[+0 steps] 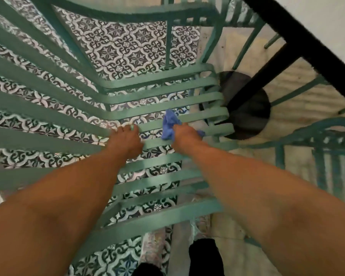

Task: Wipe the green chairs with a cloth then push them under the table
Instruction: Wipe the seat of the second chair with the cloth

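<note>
Down at the bottom edge your dark shoes point(205, 255) stand on pale floor, right by the edge of the patterned tile floor point(127, 46), and both bare forearms reach forward over the green slatted chair point(167, 214) in front of you. Your left hand point(126, 142) is down on one of the seat slats, fingers curled over it and gripping the metal. Just beside it, your right hand point(184, 136) is bunched round a blue cloth point(170, 121), which is pressed onto the next slats along; crumpled folds of it stick out past your knuckles and a scrap shows at the far side of the hand. The seat slats run across in front of you and bend up to the left into long green bars that fill that whole side of the view, with the blue-and-white tiles showing through every gap. Just past the front edge of the seat sits the round black base point(247, 108) of the bench, its black post rising up and right to the white top point(327, 22) with its dark rim. A second green chair point(327, 140) stands to the right of the base, well apart from your hands, and the legs of another point(245, 22) show at the far side, beneath the top.
</note>
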